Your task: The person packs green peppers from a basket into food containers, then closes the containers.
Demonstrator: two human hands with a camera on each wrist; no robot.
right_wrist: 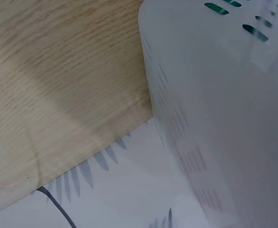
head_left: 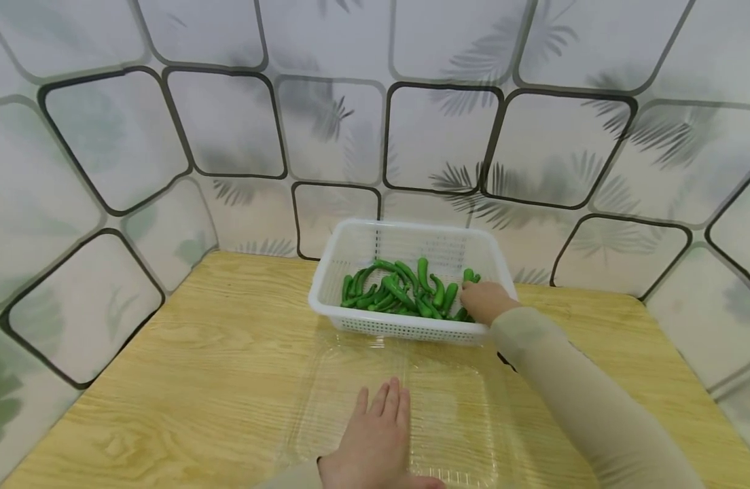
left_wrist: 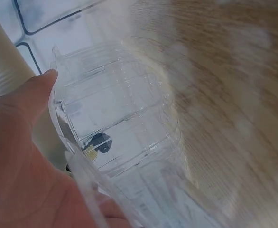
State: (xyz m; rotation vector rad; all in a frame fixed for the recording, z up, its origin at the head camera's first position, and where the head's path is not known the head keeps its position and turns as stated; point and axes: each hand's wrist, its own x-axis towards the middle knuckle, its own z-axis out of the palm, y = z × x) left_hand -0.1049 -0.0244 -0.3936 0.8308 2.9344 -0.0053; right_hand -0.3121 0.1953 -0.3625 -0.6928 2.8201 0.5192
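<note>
Several long green peppers (head_left: 399, 292) lie in a heap in a white perforated basket (head_left: 405, 331). My right hand (head_left: 488, 303) reaches over the basket's right end, among the peppers there. Its fingertips point down and are largely hidden; I cannot tell whether they grip a pepper. In front of the basket is a clear plastic container (head_left: 451, 414). Over its middle rests my left hand (head_left: 375, 438), fingers straight and pointing forward. The left wrist view has the thumb (left_wrist: 37, 90) at the rim of the clear container (left_wrist: 115, 104).
The wooden table (head_left: 185, 360) meets walls covered in patterned white cloth (head_left: 332, 129) at the back and both sides. The basket stands near the back wall. Its side wall (right_wrist: 210, 109) fills much of the right wrist view.
</note>
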